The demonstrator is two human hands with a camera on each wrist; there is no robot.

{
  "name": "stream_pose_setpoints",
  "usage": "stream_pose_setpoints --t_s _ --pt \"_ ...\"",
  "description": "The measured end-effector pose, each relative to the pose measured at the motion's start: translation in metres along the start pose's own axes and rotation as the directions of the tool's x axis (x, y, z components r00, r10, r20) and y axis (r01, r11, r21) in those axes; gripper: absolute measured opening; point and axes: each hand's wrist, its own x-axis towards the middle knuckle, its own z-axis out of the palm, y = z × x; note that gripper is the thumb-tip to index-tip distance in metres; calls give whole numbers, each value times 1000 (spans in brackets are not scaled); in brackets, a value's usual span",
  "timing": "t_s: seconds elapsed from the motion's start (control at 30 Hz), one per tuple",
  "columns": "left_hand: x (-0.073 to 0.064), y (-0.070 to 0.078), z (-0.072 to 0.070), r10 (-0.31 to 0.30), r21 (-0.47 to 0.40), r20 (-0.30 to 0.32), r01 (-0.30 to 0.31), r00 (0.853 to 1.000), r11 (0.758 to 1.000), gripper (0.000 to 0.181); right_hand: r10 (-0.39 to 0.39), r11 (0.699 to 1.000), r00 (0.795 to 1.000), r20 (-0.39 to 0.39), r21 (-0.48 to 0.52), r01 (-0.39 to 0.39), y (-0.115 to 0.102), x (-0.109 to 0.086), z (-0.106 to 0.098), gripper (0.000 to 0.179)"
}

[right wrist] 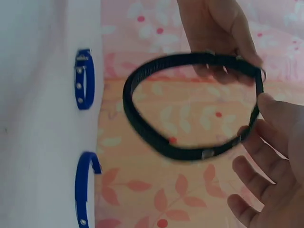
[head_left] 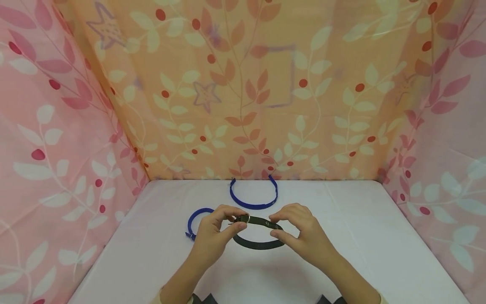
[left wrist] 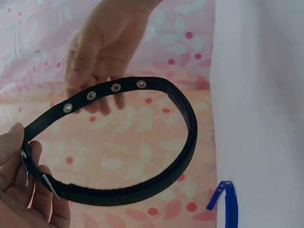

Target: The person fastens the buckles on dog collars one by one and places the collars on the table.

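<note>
A dark, nearly black collar [head_left: 259, 245] forms a closed loop above the table between both hands. My left hand [head_left: 212, 236] pinches it by the buckle end, beside a metal ring. On the other side my right hand [head_left: 303, 230] has thumb and forefinger on the strap near its row of metal eyelets. The remaining right fingers [right wrist: 244, 171] stay off the strap in the right wrist view. The left wrist view shows several eyelets along the strap and the metal buckle [left wrist: 51, 186] by the left fingers.
A blue collar [head_left: 253, 206] lies open in a U at the table's back edge. Another blue collar [head_left: 192, 221], buckled into a loop, lies left, partly behind the left hand. Patterned cloth walls [head_left: 243, 84] enclose the white table [head_left: 341, 219] at the back and sides.
</note>
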Motion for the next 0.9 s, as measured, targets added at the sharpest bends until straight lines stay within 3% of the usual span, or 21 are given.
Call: stream_pose_setpoints --t_s 0.2,0.47,0.67,0.9 --pt "0 6 -6 -52 -116 -14 50 999 992 21 38 999 997 74 -35 -35 7 1 -8 29" --pt "0 6 0 -89 -231 2 87 996 969 23 5 1000 999 44 -29 -4 5 1 -1 27" --pt "-2 4 6 -113 -234 42 120 993 965 22 -82 997 997 4 -3 82 2 0 7 26" --pt "-4 2 13 -91 -239 82 108 992 965 20 -160 987 986 -49 4 161 -3 -1 15 29"
